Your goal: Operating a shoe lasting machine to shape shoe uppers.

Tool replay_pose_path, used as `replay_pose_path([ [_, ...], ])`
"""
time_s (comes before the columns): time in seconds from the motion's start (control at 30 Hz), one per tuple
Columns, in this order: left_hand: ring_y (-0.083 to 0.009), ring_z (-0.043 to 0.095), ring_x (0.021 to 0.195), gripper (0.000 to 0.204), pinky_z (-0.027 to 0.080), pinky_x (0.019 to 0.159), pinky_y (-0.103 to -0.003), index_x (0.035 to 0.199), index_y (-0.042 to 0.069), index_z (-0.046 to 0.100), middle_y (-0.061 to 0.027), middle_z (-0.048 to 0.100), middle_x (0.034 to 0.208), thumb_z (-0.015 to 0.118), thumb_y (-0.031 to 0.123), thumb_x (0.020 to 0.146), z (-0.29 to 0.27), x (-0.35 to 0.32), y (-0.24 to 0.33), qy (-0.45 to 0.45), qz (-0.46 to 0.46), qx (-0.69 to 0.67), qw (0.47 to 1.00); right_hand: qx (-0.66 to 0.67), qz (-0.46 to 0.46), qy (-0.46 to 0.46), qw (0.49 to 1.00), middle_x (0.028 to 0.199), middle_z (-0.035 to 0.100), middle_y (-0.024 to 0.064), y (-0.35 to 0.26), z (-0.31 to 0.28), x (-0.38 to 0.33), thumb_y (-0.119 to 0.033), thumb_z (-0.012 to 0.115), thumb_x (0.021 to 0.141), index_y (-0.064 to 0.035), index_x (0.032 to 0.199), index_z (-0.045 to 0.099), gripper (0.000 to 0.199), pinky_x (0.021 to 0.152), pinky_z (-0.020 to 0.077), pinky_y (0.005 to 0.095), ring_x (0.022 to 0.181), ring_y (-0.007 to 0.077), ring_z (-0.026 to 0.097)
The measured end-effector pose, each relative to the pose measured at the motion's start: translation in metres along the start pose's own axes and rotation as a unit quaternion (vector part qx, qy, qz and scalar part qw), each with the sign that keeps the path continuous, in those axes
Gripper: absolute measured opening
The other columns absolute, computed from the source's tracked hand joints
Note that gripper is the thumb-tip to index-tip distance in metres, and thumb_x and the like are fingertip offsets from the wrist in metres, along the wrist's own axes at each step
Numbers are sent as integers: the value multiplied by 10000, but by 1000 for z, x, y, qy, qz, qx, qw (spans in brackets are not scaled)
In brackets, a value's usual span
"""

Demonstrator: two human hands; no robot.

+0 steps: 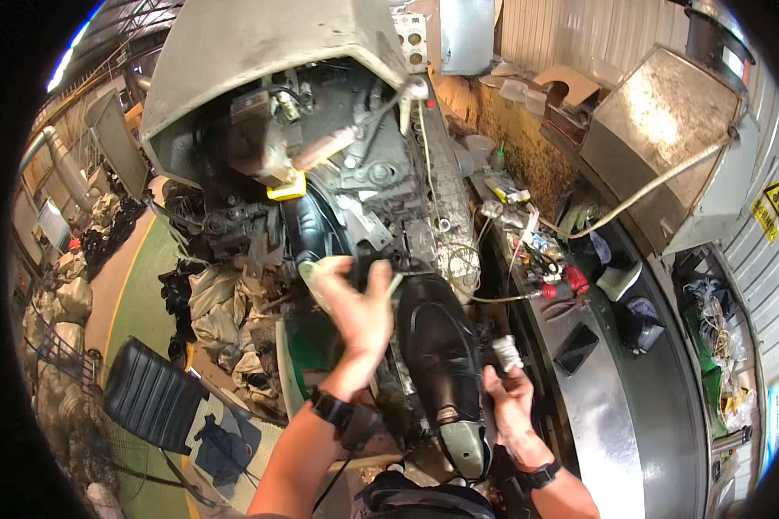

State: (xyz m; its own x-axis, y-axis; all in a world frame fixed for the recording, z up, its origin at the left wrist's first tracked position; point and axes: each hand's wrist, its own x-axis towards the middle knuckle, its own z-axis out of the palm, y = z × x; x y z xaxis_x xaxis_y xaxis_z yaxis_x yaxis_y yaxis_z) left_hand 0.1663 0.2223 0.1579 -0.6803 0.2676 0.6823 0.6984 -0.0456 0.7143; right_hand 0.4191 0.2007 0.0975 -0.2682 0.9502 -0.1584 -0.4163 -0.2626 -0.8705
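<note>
Near shoe: a black shoe upper on a grey-green last [441, 342], between the hands, its grey-green heel end closest to the person.
Its long axis: mostly fore and aft, toe pointing away and slightly left.
Left hand [355, 310]: fingers and thumb spread wide, ahead and left of the near shoe's toe; its fingertips overlap the heel end of the machine shoe, contact unclear.
Machine shoe: a second black shoe [310, 227] below the yellow pad [287, 187], also lying fore and aft.
Right hand [512, 406]: just right of the near shoe's rear half, thus nearer its heel; a white bundle [506, 353] shows at its fingertips, but whether gripped cannot be told.
</note>
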Motion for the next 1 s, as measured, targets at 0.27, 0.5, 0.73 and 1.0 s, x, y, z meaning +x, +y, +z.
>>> replay_pose_path([
  [0.27,-264,596,1189,971,461,1053,-380,1511,-2,329,-198,592,1322,868,80,708,-77,47,-138,-172,-245,-83,951,97,27,-29,994,983,684,46,28,147,20,-77,717,952,-8,1173,606,257,753,553,266,835,116,651],
  [0.5,-267,436,1401,1065,287,1199,-342,1549,-76,241,-199,383,1567,849,85,689,-204,28,-200,-485,-200,-68,849,127,106,-51,985,980,698,68,59,199,47,-79,684,969,-43,1117,597,175,723,561,300,831,150,671],
  [0.73,-133,652,1002,318,480,846,-281,1129,76,692,-10,721,1103,625,362,1007,-140,46,-162,-147,-568,-459,667,46,83,-94,991,959,682,26,125,231,105,-147,685,977,-58,1109,643,165,731,545,299,817,121,635],
  [1.0,-55,601,663,199,370,491,-187,1053,87,673,9,709,919,660,275,990,-108,60,-176,-74,-620,-467,627,61,78,-67,993,947,645,-3,130,259,127,-152,694,969,-60,1124,629,192,733,498,258,811,81,584],
])
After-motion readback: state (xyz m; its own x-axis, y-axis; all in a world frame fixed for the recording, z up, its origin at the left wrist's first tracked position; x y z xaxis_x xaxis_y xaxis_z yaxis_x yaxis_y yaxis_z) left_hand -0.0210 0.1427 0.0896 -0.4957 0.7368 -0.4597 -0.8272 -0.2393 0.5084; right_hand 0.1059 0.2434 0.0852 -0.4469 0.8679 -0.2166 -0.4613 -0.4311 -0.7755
